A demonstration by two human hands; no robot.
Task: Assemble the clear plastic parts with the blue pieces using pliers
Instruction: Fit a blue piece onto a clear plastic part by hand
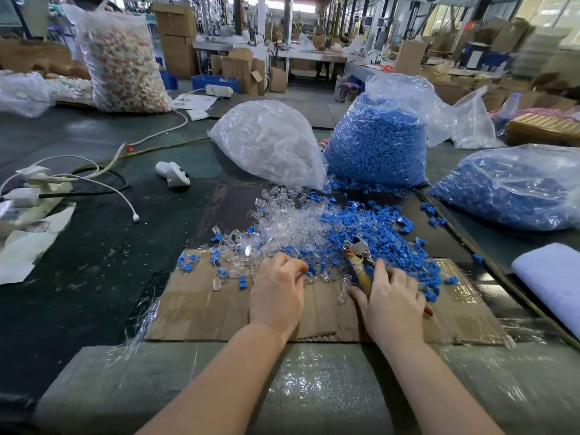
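**Hands at the parts pile, pliers in the right**

The right hand (390, 296) wraps its fingers round the handles of the pliers (357, 255), whose metal head points up toward 11 o'clock and lies on the edge of the blue pieces (376, 233). The pliers' jaws look slightly parted, with nothing plainly between them.

The left hand (277, 285) sits at 9 o'clock from the right hand, knuckles up, fingers curled with the tips drawn together at the near edge of the pile. Whether they pinch a piece cannot be told, as the fingertips hide it.

The clear parts (292, 221) spread in a loose heap at 12 o'clock from the left hand, running into the blue pieces on their 3 o'clock side. A few stray parts of both kinds lie at 9 o'clock of the left hand. All of this rests on a cardboard sheet (201, 309) laid on the table (94, 277).

Beyond the heap, at 12 o'clock, a clear bag (266, 142) of clear parts leans beside an upright blue bag (376, 142). A second bag of blue pieces (514, 189) lies at 2 o'clock. White cables (103, 180) trail at 10 o'clock.
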